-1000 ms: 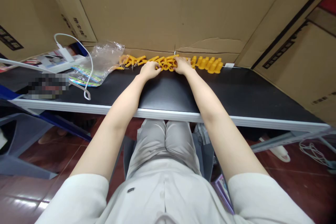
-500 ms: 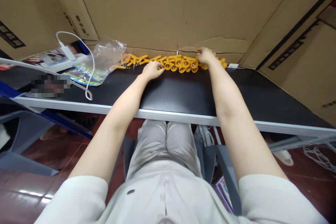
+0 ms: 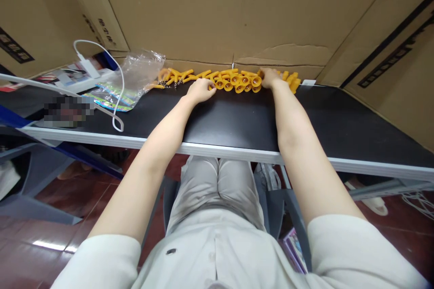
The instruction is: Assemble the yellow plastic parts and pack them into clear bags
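Along the back of the black tabletop lies a row of yellow horn-shaped pieces (image 3: 244,82), with their round hollow ends stacked toward me. Further left in the row, thin yellow pieces (image 3: 181,76) lie jumbled with small metal chains or coils. My left hand (image 3: 202,90) rests at the front of the row with its fingers curled; thumb and forefinger are closed at a yellow piece beside the stacked ends. Over the right part of the stack, my right hand (image 3: 271,77) has its fingers bent down around pieces. Its fingertips are partly hidden.
A clear plastic bag (image 3: 135,76) lies left of the row. A white cable (image 3: 122,81) loops past it from a white plug (image 3: 88,67). Cardboard panels (image 3: 203,13) stand behind and at both sides. A metal edge (image 3: 230,150) runs along the table's front.
My right hand has come down from near the cardboard onto the yellow pieces, its fingers now bent in. The left hand stays at about the same spot. The view has shifted slightly.
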The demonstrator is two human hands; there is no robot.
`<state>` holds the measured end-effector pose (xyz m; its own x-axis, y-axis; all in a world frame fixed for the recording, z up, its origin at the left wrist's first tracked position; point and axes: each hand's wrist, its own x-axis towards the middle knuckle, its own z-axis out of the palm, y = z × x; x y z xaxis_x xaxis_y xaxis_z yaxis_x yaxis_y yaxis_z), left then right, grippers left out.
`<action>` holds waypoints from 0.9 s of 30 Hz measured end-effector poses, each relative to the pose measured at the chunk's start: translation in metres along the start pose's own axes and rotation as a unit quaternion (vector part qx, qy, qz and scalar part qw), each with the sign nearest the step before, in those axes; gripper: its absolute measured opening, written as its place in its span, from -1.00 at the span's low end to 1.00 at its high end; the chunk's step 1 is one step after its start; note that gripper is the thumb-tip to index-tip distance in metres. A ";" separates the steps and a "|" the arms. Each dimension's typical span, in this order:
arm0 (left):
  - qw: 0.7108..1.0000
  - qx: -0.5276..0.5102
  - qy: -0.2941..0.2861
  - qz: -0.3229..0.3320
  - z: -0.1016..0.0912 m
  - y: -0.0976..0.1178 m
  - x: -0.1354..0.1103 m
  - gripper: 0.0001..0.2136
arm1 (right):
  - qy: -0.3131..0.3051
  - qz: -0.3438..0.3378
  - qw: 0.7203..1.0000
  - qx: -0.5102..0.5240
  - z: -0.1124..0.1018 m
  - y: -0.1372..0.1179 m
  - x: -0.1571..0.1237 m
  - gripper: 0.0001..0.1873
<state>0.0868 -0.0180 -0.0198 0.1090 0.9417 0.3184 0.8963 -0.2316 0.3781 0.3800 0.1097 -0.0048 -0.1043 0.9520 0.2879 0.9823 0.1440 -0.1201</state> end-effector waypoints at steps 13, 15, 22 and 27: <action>0.999 -0.001 0.027 -0.046 -0.003 -0.006 0.003 -0.69 | 0.015 0.054 0.998 0.021 -0.006 -0.017 -0.019 -0.46; 0.994 0.001 0.059 -0.096 -0.010 -0.011 0.003 -0.65 | 0.024 0.048 0.998 0.012 -0.005 -0.017 -0.019 -0.44; 0.943 0.012 0.148 -0.297 -0.031 -0.053 -0.006 -0.35 | 0.009 0.051 0.998 -0.023 -0.015 -0.020 -0.026 -0.50; 0.937 0.015 0.058 -0.345 -0.028 -0.076 -0.009 -0.33 | -0.047 0.083 0.994 -0.052 -0.033 -0.022 -0.034 -0.49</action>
<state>0.0052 -0.0156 -0.0268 -0.5461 0.8318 0.0995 0.7479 0.4306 0.5052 0.3674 0.0654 0.0190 0.0514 0.9821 0.1811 0.9974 -0.0414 -0.0588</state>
